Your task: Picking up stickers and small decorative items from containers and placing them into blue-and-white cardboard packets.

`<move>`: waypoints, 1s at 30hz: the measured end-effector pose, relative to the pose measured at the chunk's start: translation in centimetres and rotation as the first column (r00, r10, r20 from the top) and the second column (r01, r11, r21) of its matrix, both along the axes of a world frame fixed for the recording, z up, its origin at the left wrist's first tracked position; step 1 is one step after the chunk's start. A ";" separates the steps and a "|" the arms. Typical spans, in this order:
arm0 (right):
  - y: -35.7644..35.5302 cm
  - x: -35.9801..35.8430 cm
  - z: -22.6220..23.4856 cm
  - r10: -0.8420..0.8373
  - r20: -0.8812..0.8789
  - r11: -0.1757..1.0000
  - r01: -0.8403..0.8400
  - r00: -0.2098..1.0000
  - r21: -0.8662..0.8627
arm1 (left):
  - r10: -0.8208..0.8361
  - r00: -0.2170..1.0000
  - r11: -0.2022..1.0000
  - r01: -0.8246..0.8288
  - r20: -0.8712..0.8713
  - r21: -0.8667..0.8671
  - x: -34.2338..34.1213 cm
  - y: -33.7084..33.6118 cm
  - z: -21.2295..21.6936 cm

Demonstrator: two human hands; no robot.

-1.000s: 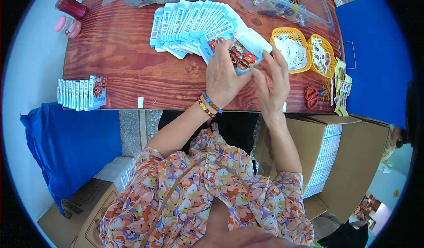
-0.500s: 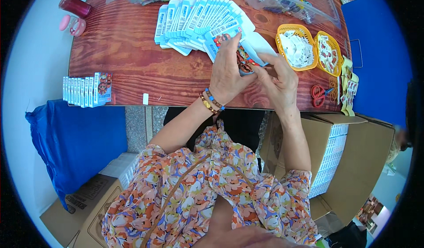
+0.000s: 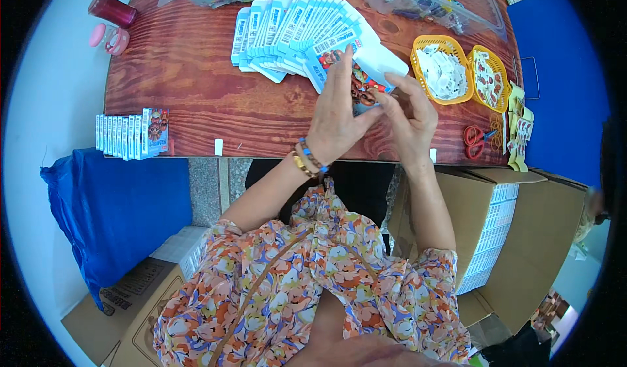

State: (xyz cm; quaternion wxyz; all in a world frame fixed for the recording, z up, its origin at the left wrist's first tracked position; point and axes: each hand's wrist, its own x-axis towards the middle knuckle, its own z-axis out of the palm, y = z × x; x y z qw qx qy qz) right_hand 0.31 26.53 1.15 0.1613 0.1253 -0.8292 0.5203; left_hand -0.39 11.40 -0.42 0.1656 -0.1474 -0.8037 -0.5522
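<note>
- Left hand [image 3: 334, 113] back-up over a printed carton [image 3: 364, 81]: forefinger laid across the picture face, thumb along the near edge, carton gripped between.
- Right hand [image 3: 414, 122] at the carton's right end, thumb and forefinger tips curled in below the white flap [image 3: 384, 60], slightly apart; pinch or mere touch, cannot tell.
- Carton aslant above the middle of the wooden table [image 3: 196, 99], just in front of the fan of flat blue-and-white cartons [image 3: 287, 34].
- On the left wrist, beaded bracelets [image 3: 304, 158] (two strings, mostly brown, touches of blue and gold).
- Right of the hands: larger yellow basket [image 3: 436, 38] of small white pieces; touching it, narrower yellow basket [image 3: 494, 108] of white-and-brown ones.
- Nearer the table's edge: red-handled scissors [image 3: 482, 137].
- Far left, near edge: row of upright cartons [image 3: 134, 135], face to back.
- Behind that row, well apart: pink-lidded jar [image 3: 117, 41].
</note>
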 end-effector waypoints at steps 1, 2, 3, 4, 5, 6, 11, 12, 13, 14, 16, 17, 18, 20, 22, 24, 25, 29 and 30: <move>0.6 0.0 0.0 0.099 0.059 0.984 -0.089 0.993 -0.157 | -0.002 1.000 1.000 0.002 0.000 -0.001 0.0 -0.9 -0.1; 1.1 -0.1 0.0 0.205 0.102 0.935 -0.164 0.973 -0.315 | -0.094 0.996 0.995 0.093 0.010 0.025 0.0 -2.1 -0.2; 1.4 -0.1 0.1 0.203 0.104 0.934 -0.161 0.974 -0.318 | -0.185 0.983 0.982 0.184 0.019 0.050 0.0 -2.8 -0.3; 1.6 -0.1 0.4 0.246 0.140 0.921 -0.186 0.959 -0.342 | -0.240 0.965 0.940 0.202 0.109 0.276 0.1 -2.8 -0.9; 1.8 -0.1 0.6 0.289 0.174 0.906 -0.210 0.941 -0.368 | -0.242 0.964 0.940 0.204 0.113 0.273 0.4 -3.1 -1.0; 2.2 -0.3 0.9 0.291 0.189 0.926 -0.227 0.938 -0.301 | -0.273 0.947 0.919 0.204 0.171 0.337 0.6 -3.4 -0.5; 2.5 -0.6 1.8 0.320 0.167 0.929 -0.274 0.933 -0.249 | -0.262 0.965 0.918 0.239 0.032 0.318 1.3 -3.9 0.1; 2.7 -0.6 1.8 0.332 0.158 0.933 -0.298 0.930 -0.203 | -0.265 0.964 0.918 0.241 0.035 0.316 1.3 -4.2 0.4; 2.7 -0.6 1.9 0.344 0.150 0.934 -0.322 0.927 -0.157 | -0.322 0.944 0.915 0.292 0.071 0.278 1.2 -4.7 0.8; 2.7 -0.5 2.2 0.342 0.153 0.934 -0.319 0.927 -0.160 | -0.376 0.920 0.908 0.342 0.110 0.241 1.1 -5.0 1.0; 2.5 -0.4 2.5 0.340 0.129 0.939 -0.329 0.932 -0.097 | -0.391 0.902 0.901 0.334 0.183 0.278 1.1 -5.1 1.0; 2.4 -0.3 2.6 0.343 0.133 0.938 -0.332 0.930 -0.101 | -0.408 0.878 0.891 0.325 0.249 0.316 1.2 -5.1 1.0; 2.3 -0.2 2.5 0.338 0.105 0.941 -0.338 0.935 -0.015 | -0.435 0.857 0.859 0.302 0.275 0.414 1.3 -5.0 0.8; 2.1 0.1 2.4 0.339 0.081 0.937 -0.344 0.937 0.068 | -0.443 0.829 0.858 0.282 0.342 0.428 1.5 -5.2 0.8; 1.9 0.4 2.3 0.334 0.088 0.936 -0.341 0.938 0.086 | -0.451 0.795 0.858 0.261 0.405 0.442 1.7 -5.2 1.0; 1.0 1.5 3.0 0.294 0.206 0.952 -0.267 0.933 -0.149 | -0.416 0.827 0.865 0.232 0.377 0.445 1.9 -4.7 1.6; 0.7 1.8 3.3 0.272 0.326 0.921 -0.147 0.905 -0.360 | -0.413 0.827 0.866 0.227 0.382 0.445 2.0 -4.8 1.6; 1.8 0.6 2.9 0.436 0.178 0.888 -0.389 0.882 -0.246 | -0.439 0.818 0.834 0.217 0.373 0.507 2.3 -4.7 2.1; 1.7 0.5 2.8 0.405 0.247 0.898 -0.333 0.880 -0.287 | -0.418 0.832 0.846 0.211 0.364 0.490 2.4 -4.8 2.2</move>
